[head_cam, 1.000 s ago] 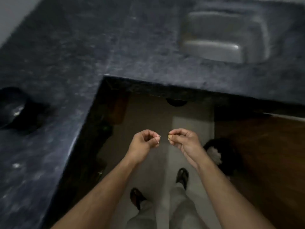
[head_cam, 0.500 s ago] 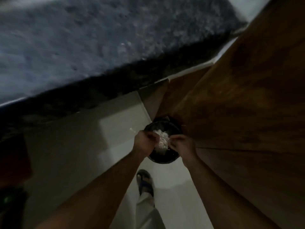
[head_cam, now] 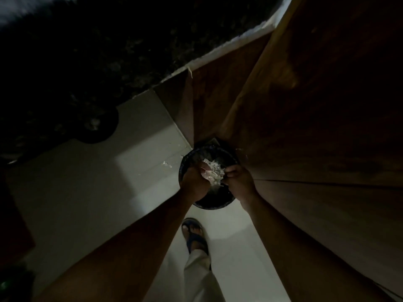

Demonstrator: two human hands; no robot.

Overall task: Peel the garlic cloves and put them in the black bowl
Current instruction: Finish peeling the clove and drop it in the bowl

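Hands (head_cam: 194, 182) lower, bin (head_cam: 209, 201) nearer, wooden door (head_cam: 316, 105) beside

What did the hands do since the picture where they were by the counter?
The view swung from the counter and sink down to a black bin on the floor. Both hands, the left hand and the right hand, now hang over its pile of white peels. As before, their fingers are curled close together, working at something too small to make out.

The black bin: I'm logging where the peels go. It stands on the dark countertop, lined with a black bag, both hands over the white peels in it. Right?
Not the countertop. The head view shows the black bin on the pale floor, against the wooden cabinet. The left hand and right hand are over the white peels.
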